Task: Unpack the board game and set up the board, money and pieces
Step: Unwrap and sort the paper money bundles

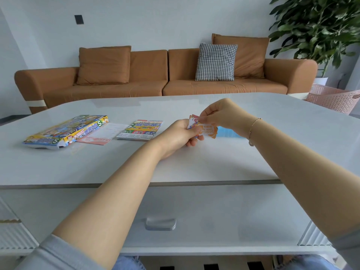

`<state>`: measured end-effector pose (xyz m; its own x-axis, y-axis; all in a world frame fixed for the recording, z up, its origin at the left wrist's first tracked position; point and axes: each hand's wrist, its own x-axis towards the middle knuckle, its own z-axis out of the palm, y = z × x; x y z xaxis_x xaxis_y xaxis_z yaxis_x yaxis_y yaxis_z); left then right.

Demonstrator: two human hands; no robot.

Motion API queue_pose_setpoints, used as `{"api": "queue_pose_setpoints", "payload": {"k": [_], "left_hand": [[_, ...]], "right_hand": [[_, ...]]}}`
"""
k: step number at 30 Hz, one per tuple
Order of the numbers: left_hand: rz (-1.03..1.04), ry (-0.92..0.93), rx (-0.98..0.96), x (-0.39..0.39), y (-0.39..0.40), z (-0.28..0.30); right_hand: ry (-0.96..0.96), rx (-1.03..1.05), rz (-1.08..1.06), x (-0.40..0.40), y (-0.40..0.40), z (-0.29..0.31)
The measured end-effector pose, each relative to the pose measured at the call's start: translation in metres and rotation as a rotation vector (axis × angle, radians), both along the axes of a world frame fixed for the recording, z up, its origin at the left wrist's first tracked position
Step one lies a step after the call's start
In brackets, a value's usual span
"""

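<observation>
Play-money notes (pixel 202 128) gripped above white table (pixel 194 162) in curled left hand (pixel 180 134); top edge pinched by right hand (pixel 218 114) fingertips. Game box (pixel 64 131) and folded board (pixel 141 129) positioned left.

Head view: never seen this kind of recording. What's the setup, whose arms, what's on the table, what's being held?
There is no robot here. A person wears a wide-angle camera on the head, looking forward and down, so the two bare arms are the wearer's own. There is only this one view.

The left hand grips a small stack of paper play money, and the right hand pinches the top of that stack.

On the white table lie the game box at the left, a pink and white sheet beside it, then the folded board. Something blue lies behind the hands, mostly hidden. A sofa stands beyond.
</observation>
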<state>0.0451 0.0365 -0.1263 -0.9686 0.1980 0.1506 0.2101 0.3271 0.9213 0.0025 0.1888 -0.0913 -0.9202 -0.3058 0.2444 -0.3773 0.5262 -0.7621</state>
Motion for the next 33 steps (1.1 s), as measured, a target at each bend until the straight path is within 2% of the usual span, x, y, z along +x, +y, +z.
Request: {"api": "queue_pose_setpoints", "payload": {"k": [10,16,20,25,30,33], "left_hand": [[0.002,0.012,-0.026,-0.0003,-0.0002,-0.0004],[-0.003,0.014,-0.024,-0.001,-0.0005,-0.0014],[-0.001,0.011,-0.021,-0.001,-0.0012,-0.0012],[-0.007,0.02,-0.011,-0.0015,-0.0004,-0.0014],[-0.009,0.016,-0.01,-0.0016,-0.0003,-0.0009],[-0.005,0.014,-0.023,-0.0025,-0.0009,-0.0012]], "right_hand": [[0.016,0.069,0.046,-0.0019,0.0024,0.0033],[0.06,0.037,0.025,0.0018,-0.0033,0.0004],[0.004,0.076,0.039,-0.0028,0.0009,0.0042],[0.056,0.05,0.012,0.0005,-0.0045,0.0006],[-0.009,0.03,0.04,-0.0026,0.0017,0.0027],[0.015,0.014,0.031,0.001,-0.0029,-0.001]]}}
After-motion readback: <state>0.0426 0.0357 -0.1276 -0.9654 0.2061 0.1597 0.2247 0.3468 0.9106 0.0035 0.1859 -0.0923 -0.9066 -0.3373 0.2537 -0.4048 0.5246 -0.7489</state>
